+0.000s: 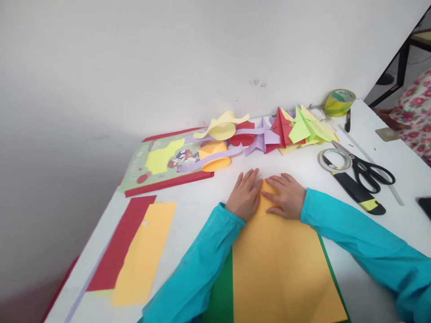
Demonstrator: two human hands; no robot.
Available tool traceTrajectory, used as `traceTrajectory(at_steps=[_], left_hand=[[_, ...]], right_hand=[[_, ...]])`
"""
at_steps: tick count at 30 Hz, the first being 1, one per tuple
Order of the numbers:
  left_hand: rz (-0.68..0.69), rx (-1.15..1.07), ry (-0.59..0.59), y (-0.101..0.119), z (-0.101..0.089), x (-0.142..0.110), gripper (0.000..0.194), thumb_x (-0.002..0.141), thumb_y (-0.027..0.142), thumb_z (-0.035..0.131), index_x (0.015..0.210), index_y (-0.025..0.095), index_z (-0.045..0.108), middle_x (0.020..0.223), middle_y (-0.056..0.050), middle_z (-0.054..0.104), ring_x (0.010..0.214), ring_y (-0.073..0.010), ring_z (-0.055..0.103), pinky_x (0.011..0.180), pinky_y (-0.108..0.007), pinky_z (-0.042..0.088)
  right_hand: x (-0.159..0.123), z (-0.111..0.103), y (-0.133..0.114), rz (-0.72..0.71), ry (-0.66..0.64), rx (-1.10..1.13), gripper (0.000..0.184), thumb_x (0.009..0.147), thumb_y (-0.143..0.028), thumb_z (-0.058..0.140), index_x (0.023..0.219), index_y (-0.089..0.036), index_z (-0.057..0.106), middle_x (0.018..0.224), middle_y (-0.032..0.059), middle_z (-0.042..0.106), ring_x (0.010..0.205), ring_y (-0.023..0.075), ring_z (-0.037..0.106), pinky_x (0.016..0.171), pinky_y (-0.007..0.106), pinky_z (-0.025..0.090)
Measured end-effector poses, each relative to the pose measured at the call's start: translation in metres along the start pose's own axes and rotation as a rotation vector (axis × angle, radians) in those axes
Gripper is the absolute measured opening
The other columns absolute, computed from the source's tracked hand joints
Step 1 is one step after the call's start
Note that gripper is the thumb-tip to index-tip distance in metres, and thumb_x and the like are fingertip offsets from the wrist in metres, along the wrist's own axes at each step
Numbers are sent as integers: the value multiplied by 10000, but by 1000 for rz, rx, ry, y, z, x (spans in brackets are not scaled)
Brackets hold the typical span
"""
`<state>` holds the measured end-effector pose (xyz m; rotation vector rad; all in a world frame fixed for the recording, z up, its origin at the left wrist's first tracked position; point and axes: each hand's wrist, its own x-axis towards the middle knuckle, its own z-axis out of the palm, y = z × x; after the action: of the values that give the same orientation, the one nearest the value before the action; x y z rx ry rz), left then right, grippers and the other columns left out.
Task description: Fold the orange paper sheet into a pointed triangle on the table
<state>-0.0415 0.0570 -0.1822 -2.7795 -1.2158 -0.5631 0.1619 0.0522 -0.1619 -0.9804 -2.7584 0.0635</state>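
Note:
A large orange sheet of paper (283, 264) lies in front of me, its far end narrowing under my hands, where its corners appear folded inward. A green sheet (222, 291) shows beneath it. My left hand (245, 195) rests at the left edge of the narrowed end, fingers stretched forward and lying flat. My right hand (286, 197) presses down from the other side, its fingers spread over the folded part. Neither hand is wrapped round anything. The fingers partly hide the tip of the paper.
Red (124, 242) and orange strips (148, 251) lie left, near a picture folder (134, 166). Folded paper planes (283, 130) and paper loops (222, 128) line the wall. Scissors (365, 172), a cutter (360, 193) and tape (340, 102) lie right. Another person's floral sleeve (414, 107) shows.

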Motion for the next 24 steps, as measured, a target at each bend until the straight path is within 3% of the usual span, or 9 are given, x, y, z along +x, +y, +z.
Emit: traceTrajectory(at_steps=[15,24], left_hand=[[-43,-37,-38,0,0,0,390,888,142,374,1265,143,472,1464,-211,339,1407,-317,210,1078,-613,261],[-56,-2,-12,2,0,0,380,885,147,391,1253,101,471,1447,-252,335,1406,-339,198,1078,-615,261]], right_hand=[[0,0,0,-39,26,-4,495,859,-474,571,1217,-134,601,1299,212,535,1220,328,441,1015,552,292],[0,-3,0,-40,40,-17,497,850,-500,566,1203,-154,615,1317,216,509,1215,356,440,993,571,298]])
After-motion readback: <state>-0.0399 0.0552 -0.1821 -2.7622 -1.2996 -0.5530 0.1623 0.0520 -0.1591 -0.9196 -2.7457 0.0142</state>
